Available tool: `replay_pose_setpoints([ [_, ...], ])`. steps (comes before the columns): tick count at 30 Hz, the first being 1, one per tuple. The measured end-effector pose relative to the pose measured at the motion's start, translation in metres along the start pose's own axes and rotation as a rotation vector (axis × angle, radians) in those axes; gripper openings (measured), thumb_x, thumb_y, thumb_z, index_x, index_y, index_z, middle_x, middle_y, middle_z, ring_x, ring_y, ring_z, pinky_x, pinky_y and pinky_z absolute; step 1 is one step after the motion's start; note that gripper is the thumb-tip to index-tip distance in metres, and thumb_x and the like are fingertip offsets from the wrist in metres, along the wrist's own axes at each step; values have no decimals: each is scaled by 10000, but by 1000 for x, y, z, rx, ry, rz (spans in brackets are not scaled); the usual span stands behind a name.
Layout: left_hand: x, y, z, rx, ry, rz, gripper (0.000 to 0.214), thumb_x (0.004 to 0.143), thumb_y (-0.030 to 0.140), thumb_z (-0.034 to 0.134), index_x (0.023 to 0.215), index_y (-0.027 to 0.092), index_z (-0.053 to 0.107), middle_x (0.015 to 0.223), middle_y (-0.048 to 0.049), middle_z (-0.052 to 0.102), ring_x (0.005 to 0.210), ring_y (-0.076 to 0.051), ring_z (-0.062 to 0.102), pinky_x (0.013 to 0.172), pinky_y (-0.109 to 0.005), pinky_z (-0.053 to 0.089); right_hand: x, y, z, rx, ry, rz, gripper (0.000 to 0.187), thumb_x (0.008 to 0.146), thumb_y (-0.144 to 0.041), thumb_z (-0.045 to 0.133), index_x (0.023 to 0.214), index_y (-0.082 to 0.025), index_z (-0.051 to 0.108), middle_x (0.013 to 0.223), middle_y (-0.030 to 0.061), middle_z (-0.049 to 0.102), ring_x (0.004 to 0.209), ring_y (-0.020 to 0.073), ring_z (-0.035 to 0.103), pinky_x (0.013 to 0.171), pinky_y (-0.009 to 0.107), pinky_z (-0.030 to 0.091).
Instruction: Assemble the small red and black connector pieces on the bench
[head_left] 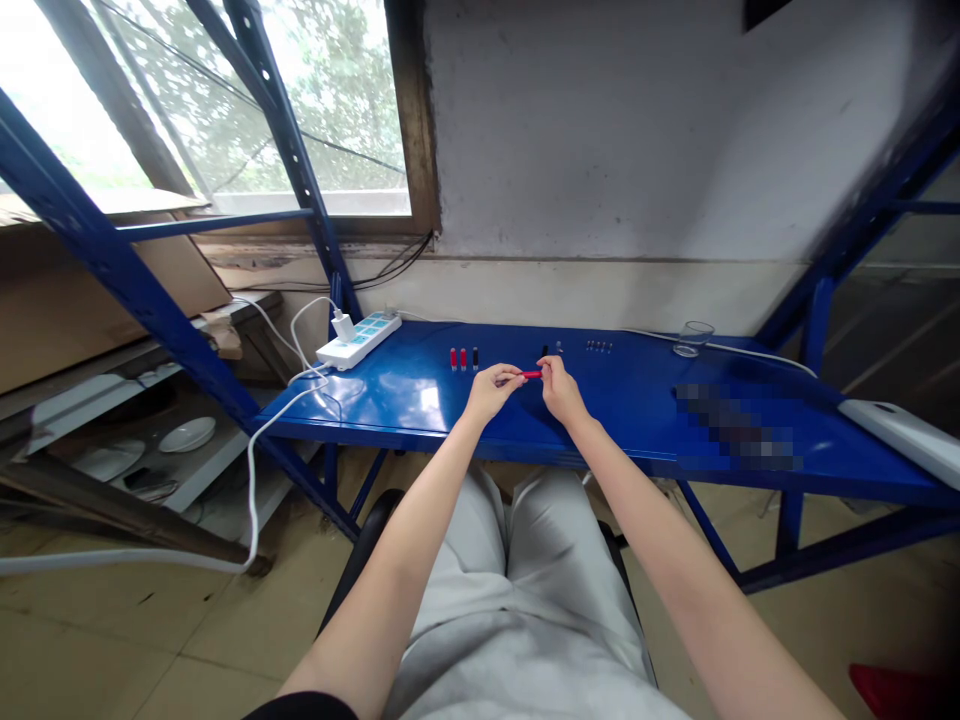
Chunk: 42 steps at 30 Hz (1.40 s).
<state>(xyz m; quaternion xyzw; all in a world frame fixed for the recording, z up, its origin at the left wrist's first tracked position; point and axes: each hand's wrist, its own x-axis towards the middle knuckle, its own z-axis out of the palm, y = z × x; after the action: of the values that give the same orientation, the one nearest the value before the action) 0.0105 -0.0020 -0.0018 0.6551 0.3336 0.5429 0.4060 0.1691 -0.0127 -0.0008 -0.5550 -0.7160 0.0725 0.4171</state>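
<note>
A slim red tube [531, 374] lies level between my two hands, just above the blue table. The fingers of my left hand [491, 391] are pinched at its left end, and those of my right hand [559, 387] are closed on its right end. Just behind my right hand stands a small black cylinder [544, 351], partly hidden by the fingers. A tiny pale piece [559, 347] is beside it. Left of my hands, two short red cylinders [458, 359] and a black one [475, 358] stand in a row. Further right is a line of several tiny parts [599, 346].
On the blue table [637, 400], a white power strip [360, 340] with a plugged-in charger sits at the left. A clear glass [693, 338] stands at the back right. A blurred dark object [735, 425] and a white device [904, 435] lie at the right. Blue posts frame both ends.
</note>
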Motion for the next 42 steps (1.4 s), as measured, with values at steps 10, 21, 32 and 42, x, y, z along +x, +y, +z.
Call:
replay_pose_setpoints([
  [10,3,-2,2,93,41,29,194,732,300,633,841,139,639,748,-55,660,681,-133,620,695,-280,499,1,1,2,-42,5,2,385,920,-388,166,1087,-185,448,849,103,619,708,230,582,620,303,386],
  [21,32,31,5,481,-96,210,115,760,244,607,824,165,660,840,-44,660,770,-139,586,764,-286,456,4,16,5,54,111,30,357,917,-414,188,1035,-192,441,677,45,553,563,184,515,544,261,333],
  [32,97,84,-17,1108,-278,139,78,743,221,621,780,186,680,1097,-65,560,1090,-258,432,935,-468,278,5,14,4,88,55,45,211,859,-293,316,1025,-190,395,648,11,495,506,159,475,511,256,309],
  [42,95,66,-45,1297,-319,-4,88,716,214,640,781,195,696,1190,-73,494,1129,-293,343,949,-501,231,5,14,3,84,-4,26,228,823,-249,338,1037,-193,395,688,25,520,529,156,480,513,256,304],
])
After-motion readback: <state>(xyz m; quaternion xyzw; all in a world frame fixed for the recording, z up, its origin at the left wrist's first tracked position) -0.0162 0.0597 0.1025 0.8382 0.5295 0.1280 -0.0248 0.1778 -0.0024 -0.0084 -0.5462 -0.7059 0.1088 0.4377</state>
